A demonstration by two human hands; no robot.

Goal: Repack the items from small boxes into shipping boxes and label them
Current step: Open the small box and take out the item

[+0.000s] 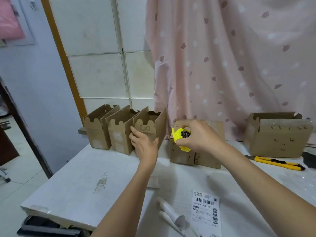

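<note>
Both bare forearms reached forward over the white surface point(82, 170). The left hand point(145, 146) was turned on its edge, with the thumb on the right side and the fingers point(135, 134) straight and close together. They lay flat against the front of the right-most of three open small boxes point(147, 132), so this grip was spread and held nothing. The three boxes stood side by side at the far edge, with their flaps up.

The right hand point(200, 135) was lifted a little higher, with the wrist bent and the back of the hand toward the camera. Its fingers were curled around a yellow tape measure point(182, 136), and the thumb pressed it from below; this grip pinched the tape measure. The hand hung in front of a closed brown box point(181, 154), which stood just to the right of the open ones.

A larger shipping box point(277, 135) stood open at the far right, well apart from the hands. A yellow utility knife point(277, 163) lay in front of it. A printed shipping label point(206, 211) lay on the near part of the surface, beside some rolled white paper point(169, 214).
</note>
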